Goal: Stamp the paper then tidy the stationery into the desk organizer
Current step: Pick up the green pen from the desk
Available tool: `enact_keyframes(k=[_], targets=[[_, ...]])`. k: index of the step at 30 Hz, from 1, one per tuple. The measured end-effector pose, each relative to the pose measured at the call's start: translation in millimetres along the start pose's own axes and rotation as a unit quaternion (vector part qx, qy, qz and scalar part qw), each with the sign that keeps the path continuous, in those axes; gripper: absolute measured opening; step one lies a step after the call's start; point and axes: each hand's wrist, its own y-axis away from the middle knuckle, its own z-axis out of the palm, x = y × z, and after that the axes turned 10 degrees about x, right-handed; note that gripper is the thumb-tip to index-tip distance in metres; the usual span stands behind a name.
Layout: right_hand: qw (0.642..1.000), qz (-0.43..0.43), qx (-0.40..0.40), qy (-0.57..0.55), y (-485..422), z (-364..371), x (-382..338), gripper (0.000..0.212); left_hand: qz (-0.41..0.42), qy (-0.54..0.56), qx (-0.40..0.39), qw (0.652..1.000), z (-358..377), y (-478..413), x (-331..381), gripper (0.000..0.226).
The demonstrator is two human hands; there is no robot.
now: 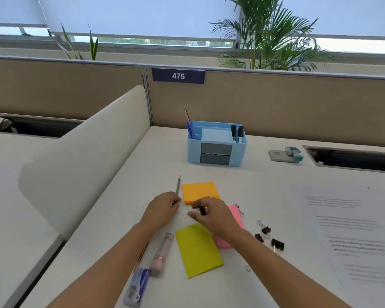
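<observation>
A pen (177, 187) was clamped in the left hand (162, 211); a small black item (202, 210) was pinched by the right hand (212, 215) over the desk (253, 178).

Two bare forearms enter from the lower edge of the head view and narrow toward the wrists. No sleeve, cuff, glove, watch, bracelet or ring shows on either limb; both are uncovered from the frame edge to the fingertips. The left hand (162, 210) presents its rounded back to the camera, knuckles uppermost, the fingers largely hidden beneath it. The right hand (211, 215) likewise shows its back, with the thumb and the ends of the fingers visible at its left side. Fingernail detail is too blurred to make out.
</observation>
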Motion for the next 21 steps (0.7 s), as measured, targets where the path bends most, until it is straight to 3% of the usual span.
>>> enact_keyframes(k=[5, 15, 21], targets=[[0.987, -0.065, -0.058, 0.136, 36.4, 11.9, 2.9, 0.047, -0.012, 0.010, -0.005, 1.000, -11.7, 29.8, -11.1, 0.030], [0.980, -0.050, -0.067, 0.179, 38.8, 1.0, 4.4, 0.043, -0.065, 0.092, 0.052, 0.992, -33.7, 72.7, -52.4, 0.025], [0.976, -0.113, -0.066, 0.172, 18.9, 6.9, -15.8, 0.035, -0.064, 0.014, 0.088, 0.994, -27.3, 77.7, -69.0, 0.034]])
